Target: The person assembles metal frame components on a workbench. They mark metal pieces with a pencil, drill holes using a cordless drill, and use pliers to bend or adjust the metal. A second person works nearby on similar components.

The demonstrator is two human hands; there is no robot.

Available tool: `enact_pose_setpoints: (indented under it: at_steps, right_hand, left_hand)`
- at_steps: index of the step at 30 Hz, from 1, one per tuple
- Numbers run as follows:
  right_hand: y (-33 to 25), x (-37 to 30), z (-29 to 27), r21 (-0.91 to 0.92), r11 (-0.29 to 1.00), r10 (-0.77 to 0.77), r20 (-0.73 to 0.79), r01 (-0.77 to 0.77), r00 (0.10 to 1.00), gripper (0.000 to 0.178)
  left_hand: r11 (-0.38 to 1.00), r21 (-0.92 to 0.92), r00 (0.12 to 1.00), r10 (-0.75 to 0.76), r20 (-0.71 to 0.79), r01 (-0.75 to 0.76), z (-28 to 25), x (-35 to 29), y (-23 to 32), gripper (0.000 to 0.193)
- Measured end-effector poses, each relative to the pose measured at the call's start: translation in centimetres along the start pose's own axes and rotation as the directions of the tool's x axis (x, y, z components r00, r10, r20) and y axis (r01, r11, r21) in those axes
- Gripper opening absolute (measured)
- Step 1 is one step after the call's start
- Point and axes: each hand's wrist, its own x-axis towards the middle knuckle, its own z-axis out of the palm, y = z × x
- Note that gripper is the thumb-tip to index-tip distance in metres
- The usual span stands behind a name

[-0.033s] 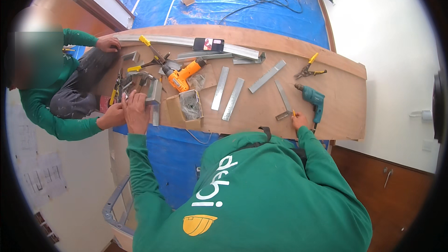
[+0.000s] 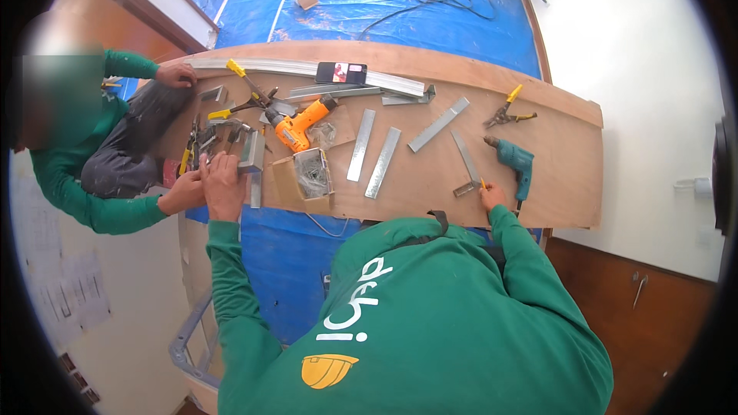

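On the left, my left hand (image 2: 223,187) is next to a co-worker's hand (image 2: 183,194), its fingertips drawn together at a small shiny thing I cannot make out. Just right of those fingers stands a short grey metal channel piece (image 2: 252,152). My right hand (image 2: 493,197) rests near the table's front edge, fingers closed around a thin yellow pencil (image 2: 483,183). Touching or very near that hand is a try square (image 2: 464,155), its blade pointing away from me. A teal corded drill (image 2: 518,165) lies to its right. Flat metal strips (image 2: 361,146) lie between my hands.
The wooden table (image 2: 569,177) also bears an orange cordless drill (image 2: 304,124), an open box of screws (image 2: 311,177), yellow-handled clamps (image 2: 509,110), a phone (image 2: 341,73) and long metal channels (image 2: 392,83). The co-worker sits at the left end. Blue sheeting (image 2: 346,0) covers the floor, with a cable (image 2: 430,1).
The view has shifted very slightly. Both my hands and the things on the table stay in place.
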Motion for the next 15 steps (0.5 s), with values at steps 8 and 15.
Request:
enact_pose_setpoints:
  at_steps: [8, 15]
  right_hand:
    - [-5.4, 0.3, -3.6, -0.107, 0.988, -0.103, 0.056, 0.109, 0.993, 0.036]
    - [-8.2, 2.2, -4.8, -0.123, 0.964, -0.231, 0.062, 0.238, 0.971, 0.039]
  left_hand:
    - [0.960, -0.262, 0.990, 0.061, -0.128, -0.094, -3.7, -2.0, 7.8, 0.034]
    - [0.781, -0.624, 0.939, 0.193, 0.287, 0.030, 3.6, -6.3, 25.1, 0.041]
